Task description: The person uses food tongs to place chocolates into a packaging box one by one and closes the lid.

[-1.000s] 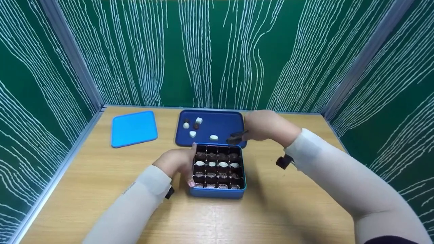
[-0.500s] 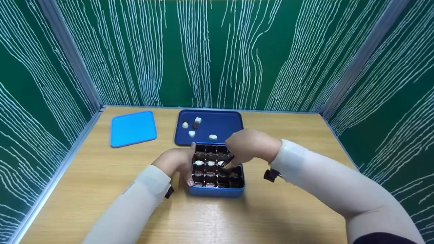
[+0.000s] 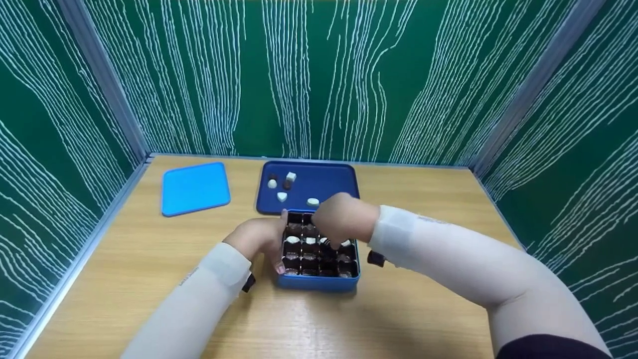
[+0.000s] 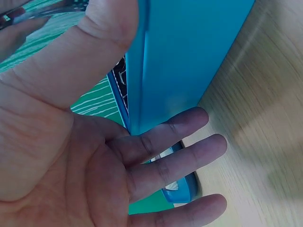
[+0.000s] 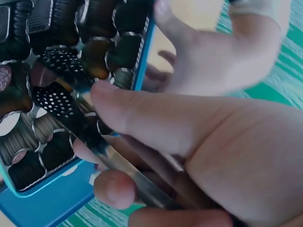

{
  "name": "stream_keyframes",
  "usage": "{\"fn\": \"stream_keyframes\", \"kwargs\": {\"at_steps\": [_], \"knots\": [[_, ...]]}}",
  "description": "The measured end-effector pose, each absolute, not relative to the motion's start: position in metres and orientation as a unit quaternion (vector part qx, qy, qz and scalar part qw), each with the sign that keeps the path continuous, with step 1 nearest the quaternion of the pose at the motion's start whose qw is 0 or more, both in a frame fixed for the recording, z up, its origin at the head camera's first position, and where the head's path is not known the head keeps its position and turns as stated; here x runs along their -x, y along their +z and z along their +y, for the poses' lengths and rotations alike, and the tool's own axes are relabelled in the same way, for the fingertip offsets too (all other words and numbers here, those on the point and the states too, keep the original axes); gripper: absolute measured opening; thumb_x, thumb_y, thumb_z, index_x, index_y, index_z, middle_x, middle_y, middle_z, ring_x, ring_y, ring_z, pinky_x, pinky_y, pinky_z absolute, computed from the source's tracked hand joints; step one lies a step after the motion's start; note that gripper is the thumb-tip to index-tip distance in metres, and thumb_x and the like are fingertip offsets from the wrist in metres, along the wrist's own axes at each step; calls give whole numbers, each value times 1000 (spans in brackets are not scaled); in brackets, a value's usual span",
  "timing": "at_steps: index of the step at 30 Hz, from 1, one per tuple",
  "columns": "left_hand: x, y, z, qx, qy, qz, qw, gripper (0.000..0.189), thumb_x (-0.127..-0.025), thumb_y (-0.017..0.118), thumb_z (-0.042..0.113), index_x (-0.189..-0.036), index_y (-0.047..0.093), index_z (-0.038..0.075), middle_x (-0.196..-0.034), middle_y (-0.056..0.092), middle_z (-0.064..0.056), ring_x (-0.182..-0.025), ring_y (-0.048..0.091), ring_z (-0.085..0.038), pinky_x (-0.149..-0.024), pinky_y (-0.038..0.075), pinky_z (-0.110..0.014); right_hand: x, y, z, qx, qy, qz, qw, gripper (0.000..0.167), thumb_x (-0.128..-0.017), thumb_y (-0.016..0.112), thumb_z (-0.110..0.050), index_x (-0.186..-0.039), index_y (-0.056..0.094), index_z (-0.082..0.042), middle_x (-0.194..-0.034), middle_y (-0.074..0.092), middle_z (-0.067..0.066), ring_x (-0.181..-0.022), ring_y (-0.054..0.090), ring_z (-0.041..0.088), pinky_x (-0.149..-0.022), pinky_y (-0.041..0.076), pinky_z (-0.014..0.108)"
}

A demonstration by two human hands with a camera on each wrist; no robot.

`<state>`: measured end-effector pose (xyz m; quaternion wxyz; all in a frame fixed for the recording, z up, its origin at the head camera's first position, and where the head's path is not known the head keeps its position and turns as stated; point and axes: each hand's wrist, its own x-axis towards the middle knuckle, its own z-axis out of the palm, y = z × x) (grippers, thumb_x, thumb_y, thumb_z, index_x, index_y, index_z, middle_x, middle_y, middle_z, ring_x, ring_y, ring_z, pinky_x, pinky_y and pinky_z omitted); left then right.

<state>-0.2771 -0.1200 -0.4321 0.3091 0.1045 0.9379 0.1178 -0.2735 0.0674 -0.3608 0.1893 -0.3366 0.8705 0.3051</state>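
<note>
My right hand (image 3: 345, 219) grips a pair of tongs (image 5: 111, 156) with black, perforated tips, reaching down into a blue box (image 3: 319, 284). Between those tips in the right wrist view is a dark brown chocolate (image 5: 41, 75), at a compartment of the box. Dark dividers split the box into a grid, where a row of white chocolates (image 3: 292, 240) and a row of dark chocolates (image 3: 294, 229) sit. On the box's left side rests my left hand (image 3: 259, 237), its fingers straight and spread in the left wrist view. The right hand hides the box's far right compartments.
Just behind the box lies a dark blue tray (image 3: 329, 174) with several white and brown chocolates toward its left and front. A light blue lid-like panel (image 3: 195, 189) is at the back left. Green, white-streaked walls enclose the wooden table (image 3: 423, 309).
My right hand has moved left and toward me with the tongs, from the tray's right front edge to over the box. The left hand stays at the box's side.
</note>
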Motion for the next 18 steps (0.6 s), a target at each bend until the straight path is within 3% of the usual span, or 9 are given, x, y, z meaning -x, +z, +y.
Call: {"fn": "stream_keyframes", "kwargs": {"at_steps": [4,9,15,18], "knots": [[277,-432,-119,-110,122,937,307,169,-70,110,37,-181,-15,9,-184,38,-19,-163,50,-37,-138,41,-53,271,-372,58,348,342,853,184,23,-100,83,-28,-85,69,-18,-63,51,-6,-60,48,12,-57,54,33],[277,-432,-119,-112,116,935,315,167,-73,108,37,-180,-16,9,-185,34,-22,-167,42,-41,-140,37,-55,270,-372,60,352,327,859,174,19,-96,89,-32,-97,75,-20,-67,57,-6,-62,53,12,-65,64,36],[277,-431,-119,-102,107,937,317,167,-73,108,37,-180,-17,9,-185,32,-24,-169,39,-44,-140,36,-56,274,-354,69,351,298,869,183,40,-93,91,-37,-73,60,-22,-65,50,-8,-62,47,11,-54,48,33],[276,-431,-119,-99,105,937,318,167,-72,108,37,-180,-18,9,-185,31,-24,-168,40,-44,-140,36,-57,275,-347,76,348,276,877,182,49,-93,92,-42,-68,55,-22,-65,49,-9,-63,45,11,-53,43,31]]}}
